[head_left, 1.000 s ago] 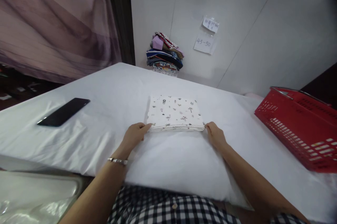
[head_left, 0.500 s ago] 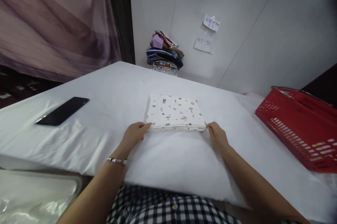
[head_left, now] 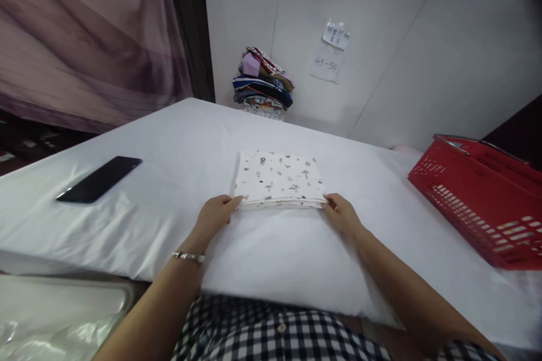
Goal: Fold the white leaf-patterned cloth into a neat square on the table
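Note:
A folded white cloth (head_left: 279, 175) with small palm-tree and leaf prints lies flat on the white-covered table (head_left: 271, 259). Its near edge shows several stacked layers. My left hand (head_left: 215, 215) pinches the near left corner between thumb and fingers. At the near right corner, my right hand (head_left: 342, 214) grips the layers the same way. A silver bracelet (head_left: 188, 257) is on my left wrist.
A black phone (head_left: 99, 180) lies on the table's left side. On the right stands a red plastic basket (head_left: 478, 197). Beyond the far edge rises a pile of folded clothes (head_left: 262, 87) against the wall, near paper notes (head_left: 328, 61). A pinkish curtain (head_left: 93, 39) hangs at left.
My right hand has shifted slightly left and now pinches the cloth's near right corner more firmly. The layers at the near edge have spread a little. My left hand stays at its corner.

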Demonstrator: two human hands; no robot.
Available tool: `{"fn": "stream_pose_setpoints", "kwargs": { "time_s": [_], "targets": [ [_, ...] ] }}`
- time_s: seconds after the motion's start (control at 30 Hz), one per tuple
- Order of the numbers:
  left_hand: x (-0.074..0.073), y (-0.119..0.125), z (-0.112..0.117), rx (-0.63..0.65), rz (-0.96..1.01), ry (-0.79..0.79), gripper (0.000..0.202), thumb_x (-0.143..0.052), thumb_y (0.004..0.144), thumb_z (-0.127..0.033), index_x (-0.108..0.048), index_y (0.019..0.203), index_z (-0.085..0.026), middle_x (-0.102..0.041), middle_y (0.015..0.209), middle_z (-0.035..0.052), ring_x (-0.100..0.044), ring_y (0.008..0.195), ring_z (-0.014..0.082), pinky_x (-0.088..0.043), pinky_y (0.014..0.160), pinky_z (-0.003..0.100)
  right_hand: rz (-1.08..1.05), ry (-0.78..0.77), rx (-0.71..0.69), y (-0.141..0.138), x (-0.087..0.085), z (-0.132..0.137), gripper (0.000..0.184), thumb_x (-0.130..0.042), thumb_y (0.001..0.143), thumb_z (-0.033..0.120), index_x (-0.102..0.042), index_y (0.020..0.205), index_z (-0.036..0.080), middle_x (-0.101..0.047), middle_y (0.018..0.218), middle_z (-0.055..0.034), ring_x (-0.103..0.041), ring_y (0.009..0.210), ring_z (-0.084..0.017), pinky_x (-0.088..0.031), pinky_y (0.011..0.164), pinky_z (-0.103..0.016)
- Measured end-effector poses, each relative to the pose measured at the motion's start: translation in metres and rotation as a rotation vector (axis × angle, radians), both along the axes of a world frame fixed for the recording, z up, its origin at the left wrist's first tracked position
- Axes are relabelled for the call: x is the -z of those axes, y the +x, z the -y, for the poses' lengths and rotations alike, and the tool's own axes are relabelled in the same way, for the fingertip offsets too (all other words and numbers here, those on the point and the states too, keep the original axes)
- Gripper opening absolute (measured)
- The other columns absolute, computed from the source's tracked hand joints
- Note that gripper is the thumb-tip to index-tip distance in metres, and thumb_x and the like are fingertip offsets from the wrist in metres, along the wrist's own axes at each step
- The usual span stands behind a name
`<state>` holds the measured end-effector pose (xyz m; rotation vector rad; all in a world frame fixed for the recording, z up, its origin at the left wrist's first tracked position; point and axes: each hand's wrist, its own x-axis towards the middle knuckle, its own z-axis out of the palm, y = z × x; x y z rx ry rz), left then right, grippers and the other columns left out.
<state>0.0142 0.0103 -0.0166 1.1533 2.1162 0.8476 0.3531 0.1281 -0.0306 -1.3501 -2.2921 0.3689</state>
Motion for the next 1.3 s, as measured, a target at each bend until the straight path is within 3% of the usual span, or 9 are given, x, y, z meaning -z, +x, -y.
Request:
{"fn": "stream_pose_setpoints", "kwargs": {
  "time_s": [0.2,0.33,0.63,0.7,0.8,0.93,1.03,1.13,1.3],
  "targets": [
    [0.004,-0.001,0.0,0.009,-0.005,0.023,0.045,-0.046,0.071,-0.06,-0.055,0.057,-0.018,-0.052,0.042,0.0,-0.048,0.047,0.016,-0.031,0.051,0.026,0.104,0.134,0.09,-0.002,-0.007,-0.007,0.024,-0.043,0.083,0.037,-0.054,0.097,0.021,-0.063,0.09,-0.0037,-0.057,0.071,-0.016,-0.04,0.064,-0.027],
    [0.005,-0.001,0.0,0.015,-0.018,0.02,0.045,-0.046,0.071,-0.06,-0.056,0.058,-0.019,-0.052,0.043,-0.0002,-0.049,0.047,0.0161,-0.031,0.05,0.026,0.2,0.035,0.08,-0.004,-0.004,-0.006,0.026,-0.04,0.085,0.036,-0.054,0.101,0.022,-0.065,0.09,-0.0035,-0.059,0.077,-0.018,-0.04,0.067,-0.027],
    [0.002,0.002,0.0,0.012,-0.037,-0.007,0.043,-0.046,0.071,-0.06,-0.056,0.059,-0.019,-0.051,0.042,-0.0015,-0.049,0.045,0.0153,-0.03,0.049,0.026,0.248,-0.022,0.084,-0.002,-0.013,0.001,0.023,-0.041,0.083,0.035,-0.056,0.095,0.023,-0.063,0.078,-0.0009,-0.056,0.065,-0.015,-0.039,0.06,-0.026],
    [0.002,0.003,0.001,0.01,-0.05,-0.002,0.043,-0.045,0.072,-0.059,-0.056,0.059,-0.019,-0.051,0.042,-0.0016,-0.05,0.045,0.0154,-0.031,0.049,0.026,0.285,0.017,0.059,-0.005,-0.019,0.001,0.021,-0.043,0.081,0.031,-0.058,0.093,0.023,-0.063,0.086,-0.0026,-0.057,0.073,-0.017,-0.04,0.062,-0.026],
    [0.003,0.005,0.002,0.006,-0.052,0.009,0.041,-0.046,0.072,-0.057,-0.055,0.059,-0.02,-0.051,0.041,-0.0018,-0.05,0.046,0.0153,-0.031,0.049,0.026,0.245,0.178,-0.049,-0.023,-0.034,0.003,0.027,-0.045,0.077,0.024,-0.058,0.1,0.021,-0.055,0.114,-0.0079,-0.051,0.103,-0.022,-0.042,0.081,-0.033],
    [0.005,0.005,0.003,-0.017,-0.055,0.027,0.04,-0.046,0.073,-0.056,-0.055,0.058,-0.019,-0.051,0.043,-0.0013,-0.05,0.046,0.0148,-0.03,0.049,0.025,0.15,0.31,-0.28,-0.065,-0.047,0.008,0.044,-0.039,0.085,0.032,-0.044,0.127,0.019,-0.037,0.139,-0.0097,-0.032,0.128,-0.023,-0.029,0.101,-0.04],
    [0.007,0.005,0.003,-0.028,-0.057,0.041,0.04,-0.046,0.074,-0.055,-0.053,0.057,-0.019,-0.052,0.044,-0.0014,-0.049,0.046,0.014,-0.03,0.049,0.025,0.282,0.215,-0.3,-0.087,-0.037,0.004,0.056,-0.029,0.088,0.049,-0.033,0.136,0.02,-0.027,0.145,-0.008,-0.017,0.135,-0.024,-0.017,0.106,-0.045],
    [0.007,0.007,0.004,-0.022,-0.072,0.053,0.038,-0.047,0.074,-0.053,-0.052,0.057,-0.019,-0.051,0.045,-0.0016,-0.049,0.048,0.0137,-0.03,0.05,0.024,0.465,0.024,-0.224,-0.091,-0.017,-0.005,0.068,-0.02,0.086,0.06,-0.027,0.14,0.018,-0.024,0.147,-0.0091,-0.014,0.136,-0.025,-0.013,0.107,-0.047],
    [0.01,0.008,0.004,-0.026,-0.112,0.062,0.036,-0.048,0.074,-0.051,-0.052,0.057,-0.019,-0.054,0.049,0.0001,-0.053,0.053,0.0157,-0.03,0.05,0.025,0.503,-0.01,-0.204,-0.085,-0.003,-0.01,0.073,-0.015,0.085,0.063,-0.022,0.142,0.018,-0.019,0.148,-0.0072,-0.01,0.137,-0.023,-0.009,0.109,-0.043]
  ]
}}
